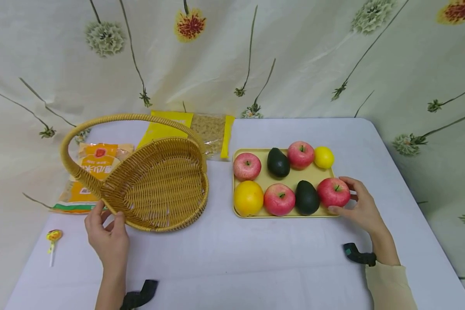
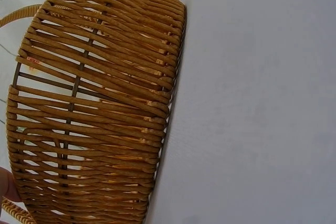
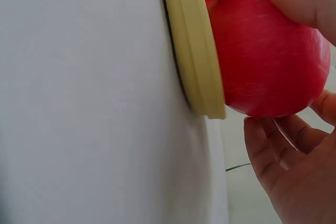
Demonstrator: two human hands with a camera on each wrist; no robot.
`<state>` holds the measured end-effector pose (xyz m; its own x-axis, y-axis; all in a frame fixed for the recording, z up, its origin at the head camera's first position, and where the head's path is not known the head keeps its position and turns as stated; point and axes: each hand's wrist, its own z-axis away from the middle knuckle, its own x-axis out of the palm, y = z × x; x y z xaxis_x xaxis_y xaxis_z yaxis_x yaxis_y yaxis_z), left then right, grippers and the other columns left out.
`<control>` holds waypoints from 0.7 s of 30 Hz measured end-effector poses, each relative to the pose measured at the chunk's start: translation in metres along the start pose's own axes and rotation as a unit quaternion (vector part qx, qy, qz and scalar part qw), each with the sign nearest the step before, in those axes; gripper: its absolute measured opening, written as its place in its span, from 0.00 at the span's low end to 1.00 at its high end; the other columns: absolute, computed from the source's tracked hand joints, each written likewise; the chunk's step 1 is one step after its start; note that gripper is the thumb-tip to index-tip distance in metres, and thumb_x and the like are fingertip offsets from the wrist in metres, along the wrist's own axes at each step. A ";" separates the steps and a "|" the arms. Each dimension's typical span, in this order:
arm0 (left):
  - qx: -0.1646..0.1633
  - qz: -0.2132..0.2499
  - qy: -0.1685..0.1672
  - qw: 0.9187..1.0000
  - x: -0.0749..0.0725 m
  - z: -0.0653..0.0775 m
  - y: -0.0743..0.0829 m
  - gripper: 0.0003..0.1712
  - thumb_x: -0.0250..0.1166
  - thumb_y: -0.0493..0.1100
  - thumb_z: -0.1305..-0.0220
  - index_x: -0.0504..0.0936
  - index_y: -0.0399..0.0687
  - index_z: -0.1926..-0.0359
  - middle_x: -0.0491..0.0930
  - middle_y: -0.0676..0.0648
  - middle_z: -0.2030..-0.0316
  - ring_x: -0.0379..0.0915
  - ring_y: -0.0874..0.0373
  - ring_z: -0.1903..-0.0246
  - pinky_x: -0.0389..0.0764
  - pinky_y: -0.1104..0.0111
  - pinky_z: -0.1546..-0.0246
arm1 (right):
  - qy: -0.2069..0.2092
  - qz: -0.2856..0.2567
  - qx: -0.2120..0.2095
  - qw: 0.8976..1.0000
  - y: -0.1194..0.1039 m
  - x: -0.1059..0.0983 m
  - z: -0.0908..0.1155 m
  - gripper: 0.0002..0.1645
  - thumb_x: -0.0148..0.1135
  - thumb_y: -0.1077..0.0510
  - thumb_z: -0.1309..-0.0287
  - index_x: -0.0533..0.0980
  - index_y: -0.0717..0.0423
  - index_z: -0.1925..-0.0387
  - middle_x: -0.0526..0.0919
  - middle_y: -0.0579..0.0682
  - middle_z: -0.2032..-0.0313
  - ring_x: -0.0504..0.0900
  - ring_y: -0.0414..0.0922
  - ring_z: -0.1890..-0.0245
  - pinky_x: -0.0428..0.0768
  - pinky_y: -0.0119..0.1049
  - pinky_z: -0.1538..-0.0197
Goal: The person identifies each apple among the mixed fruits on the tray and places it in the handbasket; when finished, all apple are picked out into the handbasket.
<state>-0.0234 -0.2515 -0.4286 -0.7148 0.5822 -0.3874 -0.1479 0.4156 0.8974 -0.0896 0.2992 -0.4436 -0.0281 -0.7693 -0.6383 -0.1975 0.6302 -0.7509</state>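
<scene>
A wicker basket (image 1: 160, 193) with a tall arched handle stands on the left half of the table. My left hand (image 1: 109, 237) grips its near-left rim between thumb and fingers; in the left wrist view only a fingertip shows beside the woven wall (image 2: 100, 103). On the right, my right hand (image 1: 362, 206) holds a red apple (image 1: 333, 192) at the near right corner of a yellow tray (image 1: 286, 172). In the right wrist view the thumb lies over the apple (image 3: 268, 51), with the other fingers curled at its far side.
The tray also bears several apples (image 1: 247, 166), two avocados (image 1: 278, 162), an orange (image 1: 248, 198) and a lemon (image 1: 323, 157). Behind the basket lie a yellow-ended bag (image 1: 209, 131) and an orange-labelled bag (image 1: 97, 165). A lollipop (image 1: 54, 236) lies at the left.
</scene>
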 end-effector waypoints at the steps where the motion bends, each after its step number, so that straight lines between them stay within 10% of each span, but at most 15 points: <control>1: -0.001 0.000 0.000 1.000 0.000 0.000 0.000 0.27 0.55 0.40 0.31 0.69 0.53 0.32 0.64 0.66 0.46 0.65 0.71 0.46 0.71 0.80 0.51 | 0.009 0.001 -0.002 1.000 -0.001 0.000 0.000 0.50 0.78 0.64 0.61 0.63 0.62 0.34 0.70 0.59 0.40 0.61 0.25 0.47 0.65 0.16 0.52; 11: 0.018 0.004 0.006 1.000 0.000 0.002 -0.001 0.26 0.55 0.39 0.32 0.70 0.50 0.33 0.61 0.70 0.48 0.65 0.73 0.47 0.70 0.82 0.52 | 0.074 -0.013 -0.051 0.996 -0.032 -0.001 -0.014 0.52 0.77 0.70 0.66 0.66 0.60 0.34 0.71 0.55 0.41 0.65 0.28 0.45 0.67 0.15 0.53; 21: 0.009 0.000 0.001 1.000 -0.001 0.001 -0.002 0.27 0.56 0.40 0.32 0.70 0.52 0.32 0.65 0.61 0.44 0.64 0.72 0.47 0.70 0.82 0.52 | 0.004 -0.039 -0.141 0.989 -0.105 0.028 -0.039 0.50 0.79 0.66 0.65 0.67 0.59 0.36 0.75 0.54 0.43 0.69 0.32 0.46 0.73 0.18 0.52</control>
<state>-0.0223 -0.2525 -0.4307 -0.7164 0.5809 -0.3863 -0.1350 0.4278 0.8937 -0.1080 0.2074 -0.3763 -0.0096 -0.8164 -0.5774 -0.4647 0.5150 -0.7203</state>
